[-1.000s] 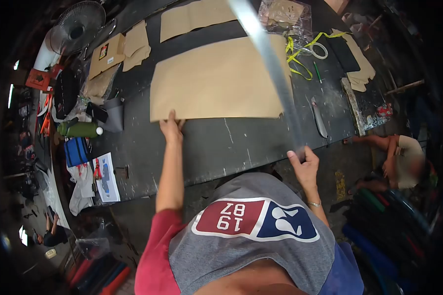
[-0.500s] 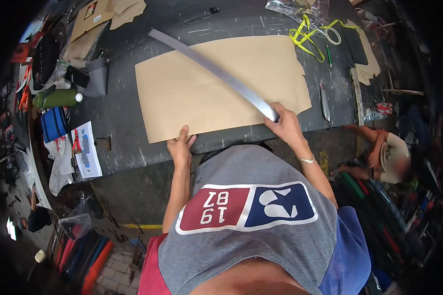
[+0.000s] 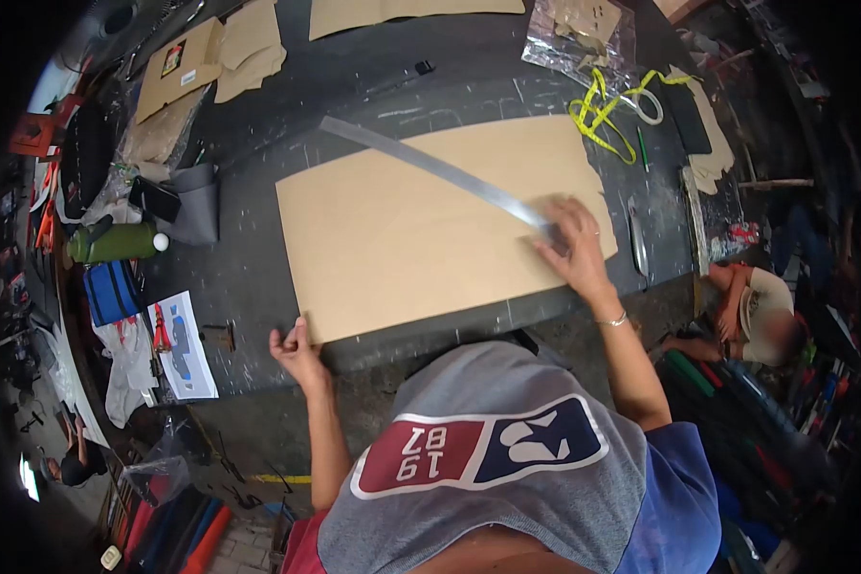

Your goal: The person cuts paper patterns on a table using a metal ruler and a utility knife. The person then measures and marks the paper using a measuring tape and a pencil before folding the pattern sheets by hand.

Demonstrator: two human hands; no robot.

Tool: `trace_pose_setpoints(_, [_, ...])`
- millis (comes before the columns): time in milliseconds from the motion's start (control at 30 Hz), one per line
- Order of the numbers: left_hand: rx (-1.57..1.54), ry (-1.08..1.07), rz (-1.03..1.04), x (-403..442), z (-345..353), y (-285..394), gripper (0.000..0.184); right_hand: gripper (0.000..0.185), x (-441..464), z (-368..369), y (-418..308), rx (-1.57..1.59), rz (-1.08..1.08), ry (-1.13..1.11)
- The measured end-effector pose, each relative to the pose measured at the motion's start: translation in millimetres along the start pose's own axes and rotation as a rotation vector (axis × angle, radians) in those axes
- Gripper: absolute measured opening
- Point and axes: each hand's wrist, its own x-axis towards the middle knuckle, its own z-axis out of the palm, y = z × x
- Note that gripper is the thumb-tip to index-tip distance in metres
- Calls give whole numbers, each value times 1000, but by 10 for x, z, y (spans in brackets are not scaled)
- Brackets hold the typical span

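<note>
A large sheet of brown paper [image 3: 421, 258] lies on the dark worktable, with a long metal ruler [image 3: 430, 165] slanting across its upper part. My right hand [image 3: 576, 251], slightly blurred, has the ruler's near end between thumb and fingers, close to the sheet's right side. At the sheet's lower left corner, by the table's front edge, is my left hand [image 3: 301, 356]. Its thumb touches or nearly touches the corner, and the fingers are loosely bent and apart. To the right of the sheet lies a cutter knife [image 3: 638, 244].
A yellow tape measure [image 3: 598, 120], a tape roll [image 3: 649, 107] and a green pen [image 3: 643, 150] lie at the back right. On the left are a green bottle [image 3: 115, 242], a blue pouch [image 3: 113, 292] and a printed sheet [image 3: 184, 349]. Another person [image 3: 761, 311] sits at the right.
My left hand has moved left along the front edge to the sheet's corner. The ruler has turned slightly, and my right hand's fingers have shifted over its end. The camera view has shifted.
</note>
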Motion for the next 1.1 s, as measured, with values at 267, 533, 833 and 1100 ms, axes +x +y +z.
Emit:
trace_pose_setpoints(267, [904,33,338,91,166,-77,79,30,1790,767,144,488,-136,101])
trace_pose_setpoints(533, [919,85,244,-11,397,96,79,49,3757,1578,135,85,-281,75])
trace_pose_setpoints(833, [971,109,243,58,334,9,80,55,4904,2032,157,-328,-254,-97])
trace_pose_setpoints(1100, [934,136,222,42,393,61,74,62,5032,2068,37,-386,-305,-59])
